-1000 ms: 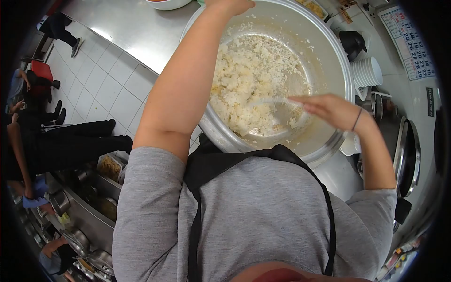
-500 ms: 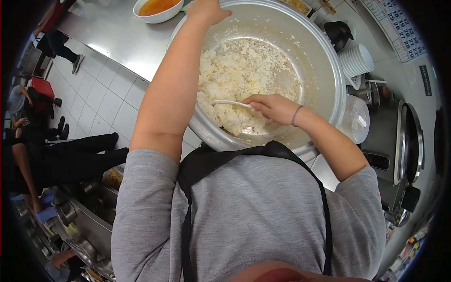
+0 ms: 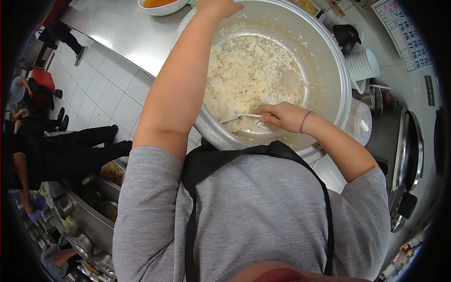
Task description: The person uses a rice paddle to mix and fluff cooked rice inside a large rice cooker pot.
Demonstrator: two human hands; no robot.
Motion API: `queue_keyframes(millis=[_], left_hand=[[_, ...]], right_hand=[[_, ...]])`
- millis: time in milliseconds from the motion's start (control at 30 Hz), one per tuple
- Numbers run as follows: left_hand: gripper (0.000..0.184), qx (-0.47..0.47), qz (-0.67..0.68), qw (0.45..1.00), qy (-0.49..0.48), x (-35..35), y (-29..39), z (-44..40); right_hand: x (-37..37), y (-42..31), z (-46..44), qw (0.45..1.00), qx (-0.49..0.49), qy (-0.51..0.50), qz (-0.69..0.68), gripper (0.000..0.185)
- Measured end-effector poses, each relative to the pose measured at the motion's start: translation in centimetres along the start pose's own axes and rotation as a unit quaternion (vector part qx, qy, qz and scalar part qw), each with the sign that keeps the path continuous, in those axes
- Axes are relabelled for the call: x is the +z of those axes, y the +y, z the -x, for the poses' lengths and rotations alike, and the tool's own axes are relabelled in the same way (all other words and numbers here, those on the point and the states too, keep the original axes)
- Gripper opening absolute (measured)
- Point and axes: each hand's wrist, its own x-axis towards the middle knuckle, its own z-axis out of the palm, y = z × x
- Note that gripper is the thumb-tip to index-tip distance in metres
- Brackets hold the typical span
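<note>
A large, round metal pot (image 3: pixel 330 89) holds cooked white rice (image 3: pixel 235 84), heaped toward its left side. Low in the pot, my right hand (image 3: pixel 284 117) is closed around a white serving spoon (image 3: pixel 237 116), which points left. The spoon's far end rests at the near edge of the rice. My left hand (image 3: pixel 221 6) is at the pot's far left rim, its thumb pointing right over the inside. The top of the picture cuts off its other fingers, so its grip is hidden.
Left of the pot is a steel counter (image 3: pixel 117 33) with a white bowl (image 3: pixel 164 9) of orange liquid. Stacked white containers (image 3: pixel 362 64), a black object (image 3: pixel 346 37) and a clear plastic container (image 3: pixel 361 123) stand on the right. Other people are on the tiled floor (image 3: pixel 105 89) at left.
My right hand and the spoon have moved slightly down and right, toward the near wall of the pot. More of the bottom shows near the spoon. The view has shifted slightly.
</note>
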Motion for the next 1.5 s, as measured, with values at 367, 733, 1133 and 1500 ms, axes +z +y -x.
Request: queue_keyframes(millis=[367, 733, 1133, 1500], left_hand=[[0.065, 0.021, 0.023, 0.999, -0.009, 0.3, -0.6, -0.4], [0.067, 0.000, 0.031, 0.999, -0.032, 0.1, -0.2, -0.4], [0.067, 0.001, 0.059, 0.997, -0.042, 0.1, -0.3, -0.6], [0.065, 0.022, -0.025, 0.999, -0.006, 0.3, -0.1, 0.5]], right_hand=[[-4.4, 0.4, 5.2, 0.996, 0.014, 0.076, 0.043, 0.029], [0.6, -1.3, -3.6, 0.996, -0.022, 0.077, -0.037, 0.032], [-4.5, -0.9, -0.4, 0.984, 0.012, 0.141, 0.106, 0.032], [-2.6, -3.6, -3.6, 0.976, -0.014, 0.118, 0.185, 0.030]])
